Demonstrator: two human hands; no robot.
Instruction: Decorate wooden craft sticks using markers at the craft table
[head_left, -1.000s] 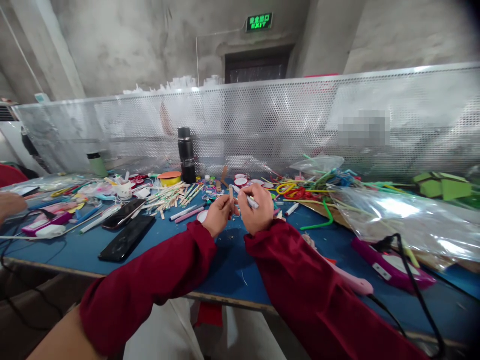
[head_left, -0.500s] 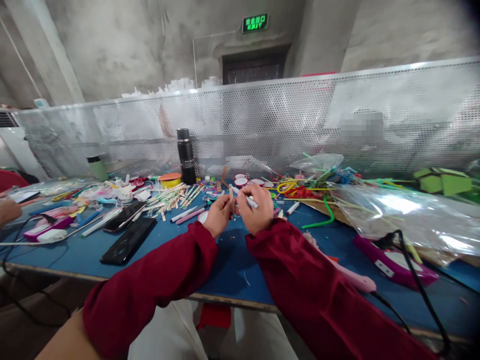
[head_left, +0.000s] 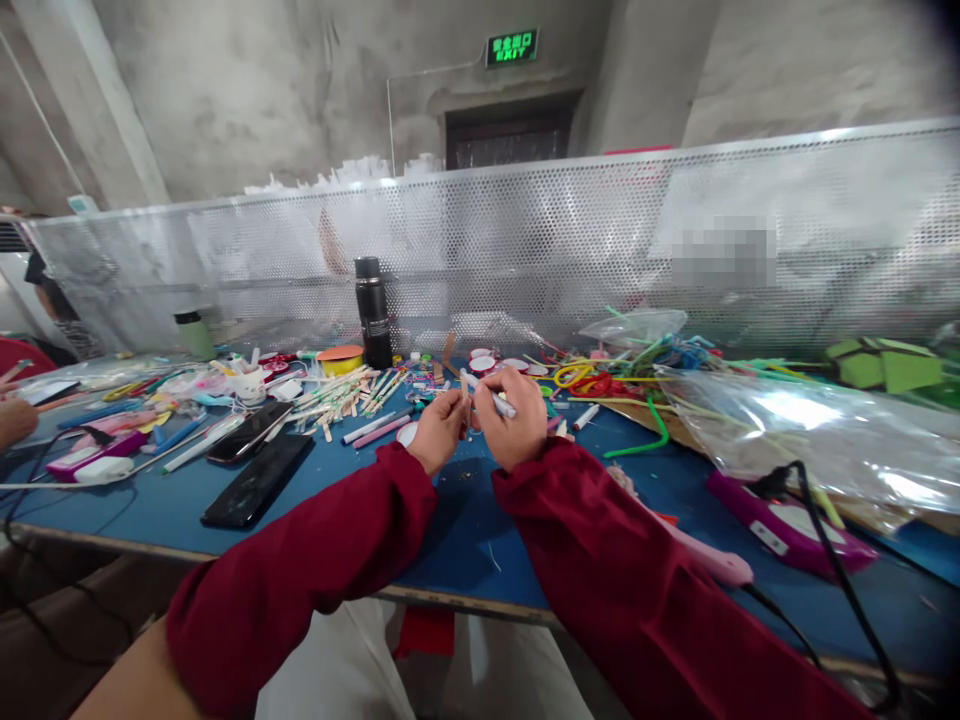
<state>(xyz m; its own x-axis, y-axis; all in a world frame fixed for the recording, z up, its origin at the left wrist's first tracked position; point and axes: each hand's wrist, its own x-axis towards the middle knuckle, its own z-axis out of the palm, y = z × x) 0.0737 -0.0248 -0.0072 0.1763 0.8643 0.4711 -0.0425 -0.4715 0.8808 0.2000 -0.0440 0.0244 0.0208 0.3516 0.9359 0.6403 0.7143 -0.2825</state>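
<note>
In front of me, close together over the blue table (head_left: 457, 540), my two hands are at work. My left hand (head_left: 441, 430) pinches a small pale flat stick (head_left: 464, 386) that stands up from the fingertips. My right hand (head_left: 516, 415) is closed around a white marker pen (head_left: 504, 406), its tip end close to the stick. Whether the tip touches the stick I cannot tell. Left of my hands lie a pink marker (head_left: 381, 431) and a heap of patterned flat sticks (head_left: 341, 398).
A black bottle (head_left: 372, 315) stands behind the sticks. Two dark phones (head_left: 259, 480) lie to the left. On the right are a pink-handled tool (head_left: 712, 560), a purple power strip (head_left: 791, 525) and a clear plastic bag (head_left: 810, 430). Another person's hand (head_left: 16, 420) shows at the left edge.
My hands hold nearly the same pose. The other person's hand at the left edge has shifted slightly left, and part of a person now shows behind it.
</note>
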